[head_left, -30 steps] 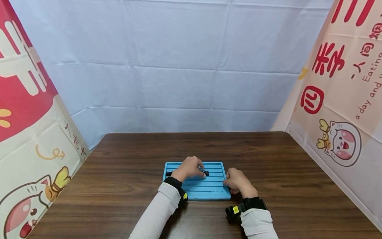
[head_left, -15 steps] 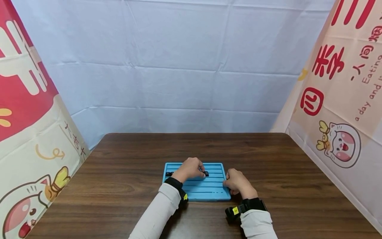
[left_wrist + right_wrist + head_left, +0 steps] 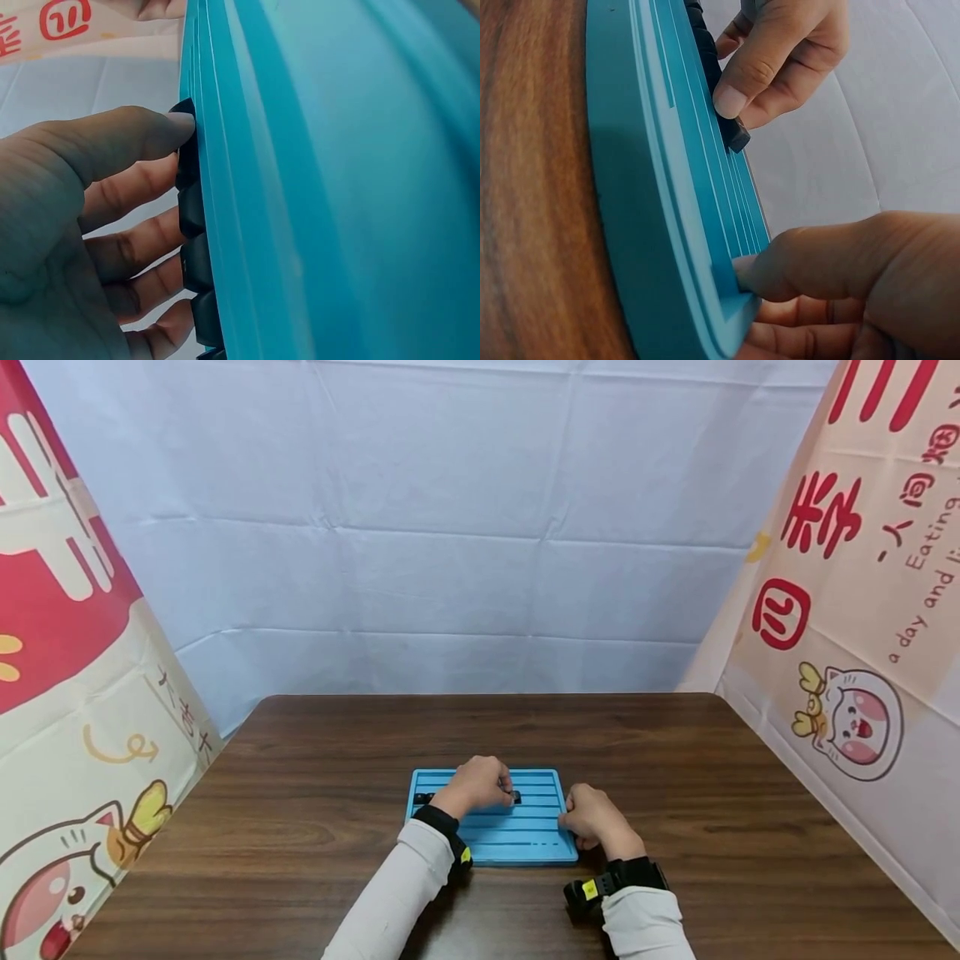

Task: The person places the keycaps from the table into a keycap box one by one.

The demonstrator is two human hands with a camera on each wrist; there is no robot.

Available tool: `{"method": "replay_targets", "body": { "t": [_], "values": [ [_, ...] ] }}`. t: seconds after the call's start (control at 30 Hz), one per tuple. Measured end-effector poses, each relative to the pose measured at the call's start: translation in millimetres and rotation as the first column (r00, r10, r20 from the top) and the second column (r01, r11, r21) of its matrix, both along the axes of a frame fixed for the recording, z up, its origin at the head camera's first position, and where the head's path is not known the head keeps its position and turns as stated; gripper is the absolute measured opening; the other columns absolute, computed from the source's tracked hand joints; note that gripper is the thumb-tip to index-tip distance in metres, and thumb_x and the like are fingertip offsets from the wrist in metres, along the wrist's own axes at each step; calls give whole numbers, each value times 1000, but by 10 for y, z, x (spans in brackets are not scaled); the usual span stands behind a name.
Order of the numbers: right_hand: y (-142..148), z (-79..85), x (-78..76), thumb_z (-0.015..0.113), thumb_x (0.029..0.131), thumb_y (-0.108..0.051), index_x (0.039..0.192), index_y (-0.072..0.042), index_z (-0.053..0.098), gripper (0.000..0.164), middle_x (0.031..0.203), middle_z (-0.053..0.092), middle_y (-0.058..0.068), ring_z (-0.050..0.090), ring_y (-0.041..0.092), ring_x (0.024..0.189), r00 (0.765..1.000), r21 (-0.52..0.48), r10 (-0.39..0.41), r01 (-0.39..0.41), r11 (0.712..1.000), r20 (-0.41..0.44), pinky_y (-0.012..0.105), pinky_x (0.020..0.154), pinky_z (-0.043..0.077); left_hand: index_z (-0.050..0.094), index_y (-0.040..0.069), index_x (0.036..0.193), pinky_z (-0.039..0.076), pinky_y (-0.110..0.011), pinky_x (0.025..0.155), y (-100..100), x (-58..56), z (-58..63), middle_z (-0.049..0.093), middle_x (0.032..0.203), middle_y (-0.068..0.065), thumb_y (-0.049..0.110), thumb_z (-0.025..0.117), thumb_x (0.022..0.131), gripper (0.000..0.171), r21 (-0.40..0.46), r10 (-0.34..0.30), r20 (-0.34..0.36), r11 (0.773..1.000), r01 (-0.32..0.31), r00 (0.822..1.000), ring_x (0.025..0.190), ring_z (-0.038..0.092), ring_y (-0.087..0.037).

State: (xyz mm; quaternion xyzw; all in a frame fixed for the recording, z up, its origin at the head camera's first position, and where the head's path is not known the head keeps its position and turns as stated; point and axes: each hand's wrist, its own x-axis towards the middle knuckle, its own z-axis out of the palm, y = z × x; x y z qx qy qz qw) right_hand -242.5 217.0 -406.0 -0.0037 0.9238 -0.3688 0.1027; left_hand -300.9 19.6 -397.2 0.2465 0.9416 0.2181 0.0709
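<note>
A light-blue grooved tray (image 3: 517, 835) lies flat on the brown table. Black keycaps (image 3: 196, 262) stand side by side in a row along one of its far grooves. My left hand (image 3: 477, 783) reaches over the tray and covers much of that row in the head view. Its thumb and index finger pinch the longer black keycap (image 3: 733, 133) at the row's right end, and the other fingers lie behind the row. With thumb on top and fingers curled beneath, my right hand (image 3: 596, 814) grips the tray's right rim near a corner.
The brown table (image 3: 262, 827) spreads out around the tray. A pale cloth (image 3: 450, 543) hangs behind it, and printed cloths flank it at left (image 3: 67, 710) and right (image 3: 847, 610). Each wrist wears a black strap with a camera.
My left fingertips have closed in slightly on the keycap at the row's right end. My right hand and the tray stay in place.
</note>
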Motion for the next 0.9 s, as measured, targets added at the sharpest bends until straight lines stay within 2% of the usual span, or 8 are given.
{"method": "replay_targets", "body": {
  "t": [0.1,0.23,0.33,0.53,0.67,0.77,0.83,0.9],
  "values": [
    [-13,-3,-13,60,85,1,75,-1,44,19,62,48,13,52,21,46,1000,-2,1,-1,1000,1,30,42,44,70,16,85,43,-41,78,-20,2,10,60,83,6,22,75,80,9,-3,3,7,1000,-3,1000,73,53,-11],
    [-31,-1,-17,61,85,0,74,-1,44,20,61,48,13,51,21,46,1000,1,1,-1,1000,5,30,43,43,70,12,100,46,-35,74,-60,22,35,62,92,1,23,74,80,23,5,-1,26,1000,1,1000,77,55,-11],
    [-44,8,-19,61,86,-1,72,-3,43,23,60,45,10,50,21,47,1000,2,10,-10,1000,8,30,44,43,68,10,103,47,-30,66,-105,57,85,62,92,-2,22,72,82,24,17,-5,23,1000,5,1000,79,56,-13],
    [-50,63,-14,65,86,-9,68,-7,38,33,56,30,2,46,19,46,1000,71,-5,7,997,-24,29,45,35,67,6,106,45,-29,64,-197,127,207,61,91,-6,19,68,87,23,49,-26,-23,998,27,999,76,54,-14],
    [-44,125,7,66,86,-15,83,-1,50,22,65,41,4,46,20,54,994,133,-39,53,990,-107,31,50,34,67,7,98,41,-26,57,-243,162,235,56,77,1,17,66,88,15,71,-41,-72,996,46,997,63,49,-10],
    [-59,154,23,66,87,-18,99,1,55,24,72,49,6,46,20,59,984,151,-55,81,985,-172,33,52,35,67,9,91,38,-25,52,-288,189,220,51,67,5,16,64,89,8,99,-48,-111,993,60,993,55,46,-9],
    [-85,160,25,64,88,-18,105,1,57,27,70,50,6,46,19,58,977,154,-47,81,985,-209,33,51,35,66,10,91,39,-26,54,-331,210,210,50,68,5,16,62,90,7,112,-50,-150,991,68,987,58,47,-10],
    [-115,158,24,63,89,-17,112,2,57,31,75,54,7,46,18,58,969,165,-25,68,984,-244,32,51,36,67,9,96,43,-31,62,-384,232,201,55,77,0,17,61,92,11,122,-39,-188,991,63,981,69,51,-15]
  ]
}}
